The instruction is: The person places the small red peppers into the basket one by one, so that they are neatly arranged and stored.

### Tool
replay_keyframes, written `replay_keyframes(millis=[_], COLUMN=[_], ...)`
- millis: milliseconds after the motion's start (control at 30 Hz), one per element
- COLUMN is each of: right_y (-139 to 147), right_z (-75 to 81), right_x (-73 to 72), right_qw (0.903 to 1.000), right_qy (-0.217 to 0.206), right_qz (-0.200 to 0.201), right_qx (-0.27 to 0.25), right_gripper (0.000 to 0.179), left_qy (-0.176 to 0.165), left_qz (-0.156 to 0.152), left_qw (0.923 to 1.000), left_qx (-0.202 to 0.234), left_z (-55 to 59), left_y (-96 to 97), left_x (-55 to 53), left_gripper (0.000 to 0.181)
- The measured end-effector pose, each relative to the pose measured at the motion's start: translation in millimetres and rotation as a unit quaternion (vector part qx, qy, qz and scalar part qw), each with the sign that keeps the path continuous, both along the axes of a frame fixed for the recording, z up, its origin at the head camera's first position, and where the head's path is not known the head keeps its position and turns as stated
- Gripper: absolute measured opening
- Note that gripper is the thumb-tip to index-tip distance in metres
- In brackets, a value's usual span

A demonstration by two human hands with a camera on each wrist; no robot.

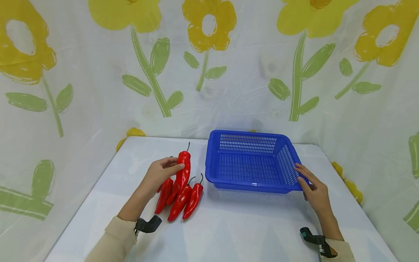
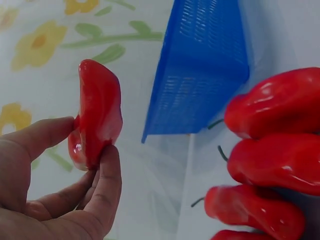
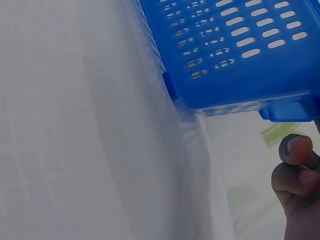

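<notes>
My left hand (image 1: pixel 161 174) pinches a glossy red chili pepper (image 1: pixel 184 165) between thumb and fingers, stem pointing up in the head view. In the left wrist view this held pepper (image 2: pixel 97 110) is raised, apart from the other peppers. Several more red chili peppers (image 1: pixel 193 201) with dark green stems lie together on the table below it. To the right, my right hand (image 1: pixel 315 191) holds the near right corner of a blue plastic basket (image 1: pixel 240 185), thumb and index finger over its rim. In the right wrist view its other fingers (image 3: pixel 299 149) curl below the rim.
The slotted basket has a bare floor (image 1: pixel 248 168) and stands at the back of the white table (image 1: pixel 226 233). A flower-printed cloth (image 1: pixel 235 98) hangs behind the table and along both sides. Each wrist wears a black camera mount (image 1: pixel 148 224).
</notes>
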State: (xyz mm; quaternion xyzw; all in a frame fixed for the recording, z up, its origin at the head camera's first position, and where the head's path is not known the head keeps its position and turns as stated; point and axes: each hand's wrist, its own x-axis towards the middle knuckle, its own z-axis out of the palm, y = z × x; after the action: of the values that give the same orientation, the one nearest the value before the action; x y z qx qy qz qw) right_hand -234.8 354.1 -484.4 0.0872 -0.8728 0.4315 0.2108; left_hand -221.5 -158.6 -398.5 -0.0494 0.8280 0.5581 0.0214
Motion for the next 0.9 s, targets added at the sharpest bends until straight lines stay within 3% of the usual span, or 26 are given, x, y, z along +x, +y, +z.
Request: replay_keyframes(millis=[333, 700, 900], right_y=[-1, -1, -14], right_z=[0.7, -3.0, 14.0], right_x=[-0.9, -4.8, 5.8], right_qw=[0.9997, 0.9997, 0.9996], right_qy=[0.021, 0.025, 0.029], right_qz=[0.0, 0.005, 0.004], right_qx=[0.008, -0.001, -0.005], right_gripper=[0.037, 0.038, 0.036], left_qy=[-0.013, -0.025, -0.035], left_qz=[-0.028, -0.055, -0.074], left_qw=[0.9989, 0.997, 0.9939], left_qx=[0.037, 0.049, 0.075], left_z=[9.6, 16.9, 24.2], left_y=[23.1, 51.1, 67.0], left_x=[-24.1, -47.2, -55.9], left_gripper=[0.061, 0.057, 0.055])
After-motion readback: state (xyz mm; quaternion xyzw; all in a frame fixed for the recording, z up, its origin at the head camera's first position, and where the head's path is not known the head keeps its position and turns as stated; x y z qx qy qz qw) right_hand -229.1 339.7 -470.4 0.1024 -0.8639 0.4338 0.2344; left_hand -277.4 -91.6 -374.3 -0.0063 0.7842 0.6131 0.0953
